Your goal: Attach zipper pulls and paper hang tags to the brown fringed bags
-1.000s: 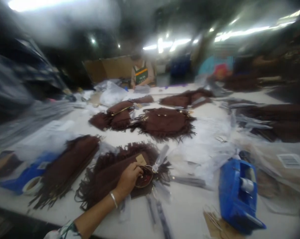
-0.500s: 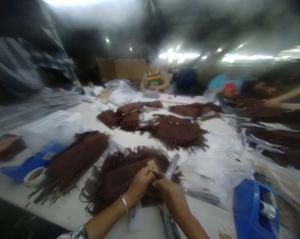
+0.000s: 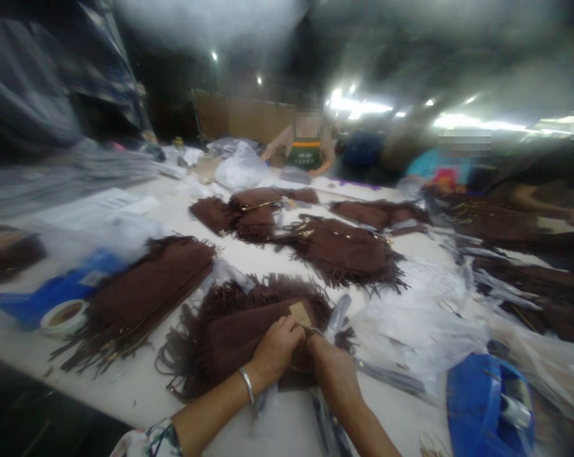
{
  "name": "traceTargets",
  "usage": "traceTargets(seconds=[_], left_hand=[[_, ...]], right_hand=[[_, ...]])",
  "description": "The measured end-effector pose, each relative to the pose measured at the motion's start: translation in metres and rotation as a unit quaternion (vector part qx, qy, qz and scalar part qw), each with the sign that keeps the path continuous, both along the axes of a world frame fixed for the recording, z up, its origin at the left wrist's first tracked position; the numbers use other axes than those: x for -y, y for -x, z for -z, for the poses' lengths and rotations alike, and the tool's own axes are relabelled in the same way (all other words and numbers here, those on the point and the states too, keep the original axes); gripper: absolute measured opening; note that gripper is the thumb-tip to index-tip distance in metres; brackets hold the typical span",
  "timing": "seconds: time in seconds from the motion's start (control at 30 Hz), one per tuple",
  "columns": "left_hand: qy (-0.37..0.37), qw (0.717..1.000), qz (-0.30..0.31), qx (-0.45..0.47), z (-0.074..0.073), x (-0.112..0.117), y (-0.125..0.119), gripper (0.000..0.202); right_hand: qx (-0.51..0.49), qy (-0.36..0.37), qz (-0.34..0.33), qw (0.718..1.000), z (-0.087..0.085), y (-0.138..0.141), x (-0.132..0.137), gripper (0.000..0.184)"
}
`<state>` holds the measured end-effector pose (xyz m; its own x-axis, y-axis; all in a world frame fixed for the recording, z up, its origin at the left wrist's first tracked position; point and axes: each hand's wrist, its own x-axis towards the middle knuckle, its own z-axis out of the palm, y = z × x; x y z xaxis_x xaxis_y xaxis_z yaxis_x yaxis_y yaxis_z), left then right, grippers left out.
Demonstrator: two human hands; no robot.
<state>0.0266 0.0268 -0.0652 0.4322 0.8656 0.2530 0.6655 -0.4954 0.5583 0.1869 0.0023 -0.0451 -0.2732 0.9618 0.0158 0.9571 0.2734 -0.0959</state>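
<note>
A long white work table (image 3: 139, 393) carries many brown suede bags with fringed edges, and crumpled clear plastic sleeves (image 3: 410, 317) lie to the right. The nearest brown fringed suede bag (image 3: 220, 336) lies flat at the table's near edge, under both hands. A blue plastic tape dispenser (image 3: 481, 406) stands near it on the right. The left hand (image 3: 277, 349), a silver bangle (image 3: 247, 384) at its wrist, rests on the bag with fingers curled close together by the bag's top corner. The right hand (image 3: 332, 371) touches it, fingers bent down and hidden; I cannot tell what either pinches. A small tan card tag (image 3: 300, 313) sits just above the fingertips.
</note>
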Motion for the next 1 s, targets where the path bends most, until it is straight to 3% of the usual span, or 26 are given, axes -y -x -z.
traceTargets(seconds=[0.23, 0.6, 1.0], left_hand=[[-0.032, 0.999, -0.005, -0.014, 0.001, 0.001, 0.001, 0.013], [-0.1, 0.993, -0.016, -0.056, 0.003, 0.009, 0.002, 0.015], [-0.037, 0.998, -0.014, -0.039, 0.01, 0.015, 0.012, 0.016]], right_hand=[[-0.006, -0.044, 0.027, 0.999, 0.008, 0.007, 0.007, 0.017], [-0.153, -0.029, 0.057, 0.986, 0.01, 0.01, 0.014, 0.017], [-0.15, -0.074, 0.029, 0.986, 0.028, 0.01, 0.004, 0.009]])
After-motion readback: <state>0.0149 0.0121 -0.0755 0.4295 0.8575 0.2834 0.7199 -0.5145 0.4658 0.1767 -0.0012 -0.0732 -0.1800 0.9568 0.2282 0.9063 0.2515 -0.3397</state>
